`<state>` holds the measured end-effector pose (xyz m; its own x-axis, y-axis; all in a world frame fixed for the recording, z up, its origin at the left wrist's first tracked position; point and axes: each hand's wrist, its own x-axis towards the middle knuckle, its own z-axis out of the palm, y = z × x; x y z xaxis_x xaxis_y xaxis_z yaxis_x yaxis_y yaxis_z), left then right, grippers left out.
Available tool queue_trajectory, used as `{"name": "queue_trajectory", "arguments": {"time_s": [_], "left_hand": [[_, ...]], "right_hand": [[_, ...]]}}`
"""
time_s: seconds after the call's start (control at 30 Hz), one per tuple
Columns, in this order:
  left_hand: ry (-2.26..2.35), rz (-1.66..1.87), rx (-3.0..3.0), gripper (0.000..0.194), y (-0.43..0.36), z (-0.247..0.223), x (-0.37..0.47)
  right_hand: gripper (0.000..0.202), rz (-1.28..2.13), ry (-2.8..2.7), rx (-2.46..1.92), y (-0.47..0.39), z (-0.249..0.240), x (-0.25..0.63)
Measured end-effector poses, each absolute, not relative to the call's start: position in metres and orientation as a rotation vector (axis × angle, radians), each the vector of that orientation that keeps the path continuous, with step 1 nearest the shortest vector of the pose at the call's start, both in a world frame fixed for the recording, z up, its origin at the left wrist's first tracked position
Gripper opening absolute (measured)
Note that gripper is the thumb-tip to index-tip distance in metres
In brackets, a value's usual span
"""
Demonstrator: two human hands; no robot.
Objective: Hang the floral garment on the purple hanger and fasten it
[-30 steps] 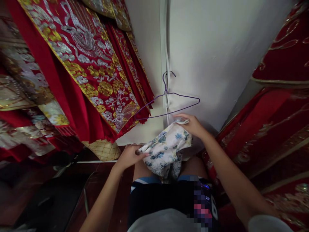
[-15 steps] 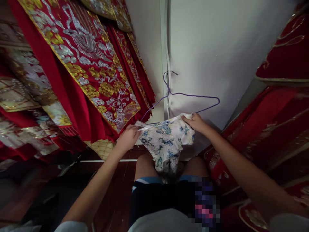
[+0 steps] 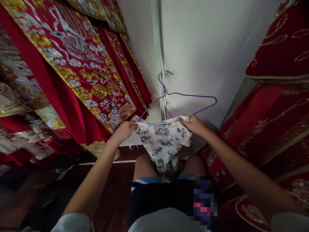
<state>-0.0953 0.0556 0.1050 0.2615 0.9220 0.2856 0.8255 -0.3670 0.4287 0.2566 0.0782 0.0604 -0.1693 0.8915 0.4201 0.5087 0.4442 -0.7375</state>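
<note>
A small white garment (image 3: 160, 141) with a blue floral print hangs stretched between my hands; its exact kind is unclear. My left hand (image 3: 127, 128) pinches its upper left edge, and my right hand (image 3: 191, 125) grips the upper right edge. Behind it is a purple wire hanger (image 3: 190, 94), its hook up against the white strip on the wall. The hanger's lower part is hidden by the cloth, and its left end reaches down beside my left fingers. The garment's lower end drops between my knees.
Red embroidered hangings (image 3: 96, 77) with gold and silver patterns fill the left side. More red cloth (image 3: 275, 116) stands close on the right. A white wall (image 3: 198, 42) with a vertical strip (image 3: 158, 42) is straight ahead. Below is a dark red floor (image 3: 116, 183).
The garment's top edge has come up over the hanger's lower bar, which showed before and is now covered. My left hand has shifted slightly left and up. The whole view has turned a little.
</note>
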Motion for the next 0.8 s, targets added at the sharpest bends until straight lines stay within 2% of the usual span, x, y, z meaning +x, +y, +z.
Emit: {"name": "queue_trajectory", "arguments": {"time_s": [0.13, 0.3, 0.43, 0.47, 0.6, 0.67, 0.73, 0.8], "left_hand": [[1.458, 1.104, 2.408, 0.034, 0.059, 0.108, -0.075], [1.377, 1.559, 2.227, 0.035, 0.068, 0.105, -0.039], [1.267, 1.572, 2.053, 0.036, 0.075, 0.105, -0.022], [1.245, 1.535, 2.035, 0.036, 0.074, 0.106, -0.020], [1.239, 1.397, 2.113, 0.035, 0.067, 0.110, -0.021], [1.274, 1.362, 2.166, 0.032, 0.064, 0.113, -0.022], [1.301, 1.341, 2.218, 0.029, 0.062, 0.116, -0.022], [1.329, 1.321, 2.265, 0.027, 0.062, 0.120, -0.024]], "right_hand": [[0.040, 0.694, -1.782, -1.121, 0.075, 0.061, 0.250], [0.042, 0.736, -1.791, -1.066, 0.067, 0.058, 0.240], [0.031, 0.566, -1.771, -1.038, 0.062, 0.057, 0.248], [0.034, 0.507, -1.723, -1.059, 0.062, 0.057, 0.253], [0.088, 0.278, -1.480, -1.233, 0.074, 0.059, 0.286], [0.109, 0.197, -1.453, -1.295, 0.086, 0.065, 0.303], [0.118, 0.155, -1.484, -1.344, 0.100, 0.075, 0.314], [0.115, 0.135, -1.545, -1.406, 0.110, 0.089, 0.319]]}}
